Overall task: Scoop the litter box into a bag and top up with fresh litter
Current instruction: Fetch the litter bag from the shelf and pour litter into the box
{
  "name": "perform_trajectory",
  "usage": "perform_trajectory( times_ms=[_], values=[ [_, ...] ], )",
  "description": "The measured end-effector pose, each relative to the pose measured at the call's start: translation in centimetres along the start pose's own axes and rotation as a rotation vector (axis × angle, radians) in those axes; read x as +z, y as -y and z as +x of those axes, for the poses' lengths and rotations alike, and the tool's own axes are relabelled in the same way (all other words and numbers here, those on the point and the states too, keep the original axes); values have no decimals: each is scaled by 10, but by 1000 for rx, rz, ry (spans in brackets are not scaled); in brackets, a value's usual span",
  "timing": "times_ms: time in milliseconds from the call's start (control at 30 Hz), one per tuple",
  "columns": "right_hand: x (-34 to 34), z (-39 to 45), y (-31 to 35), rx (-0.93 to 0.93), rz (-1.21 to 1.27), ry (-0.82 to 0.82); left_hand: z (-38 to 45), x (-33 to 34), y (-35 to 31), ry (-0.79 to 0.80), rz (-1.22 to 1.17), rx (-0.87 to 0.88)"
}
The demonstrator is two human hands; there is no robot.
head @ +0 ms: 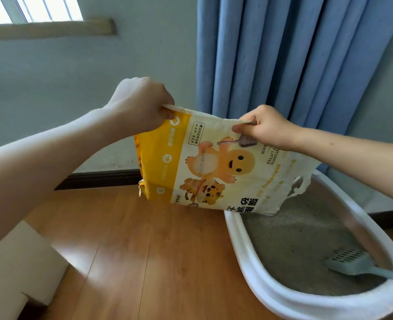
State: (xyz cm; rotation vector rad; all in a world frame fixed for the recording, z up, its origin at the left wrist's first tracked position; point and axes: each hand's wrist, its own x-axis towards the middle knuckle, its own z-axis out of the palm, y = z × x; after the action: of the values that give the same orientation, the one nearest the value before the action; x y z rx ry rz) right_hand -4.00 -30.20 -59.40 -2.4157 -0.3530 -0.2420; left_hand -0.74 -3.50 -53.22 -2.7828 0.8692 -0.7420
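Head view: the yellow-and-cream printed cat litter bag (214, 167) hangs inverted, gripped along its upper edge. The left hand (140, 105) clenches the left corner; the fingers of the right hand (267, 128) pinch the right corner. The bag's long axis slopes down to the right, mouth end pointing into the white oval plastic litter box (248, 269) on the wooden floor (144, 250). A grey-blue slotted plastic scoop (357, 264) lies on the grey litter (294, 245).
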Motion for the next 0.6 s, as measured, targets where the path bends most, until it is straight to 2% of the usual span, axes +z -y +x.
perform_trajectory(
  times_ms=[233,600],
  values=[
    [-2,-2,0,17,39,-16,2,-6,-4,5,11,1],
    [-11,-2,3,-22,35,-117,23,-18,-7,-88,148,47]
  ],
)
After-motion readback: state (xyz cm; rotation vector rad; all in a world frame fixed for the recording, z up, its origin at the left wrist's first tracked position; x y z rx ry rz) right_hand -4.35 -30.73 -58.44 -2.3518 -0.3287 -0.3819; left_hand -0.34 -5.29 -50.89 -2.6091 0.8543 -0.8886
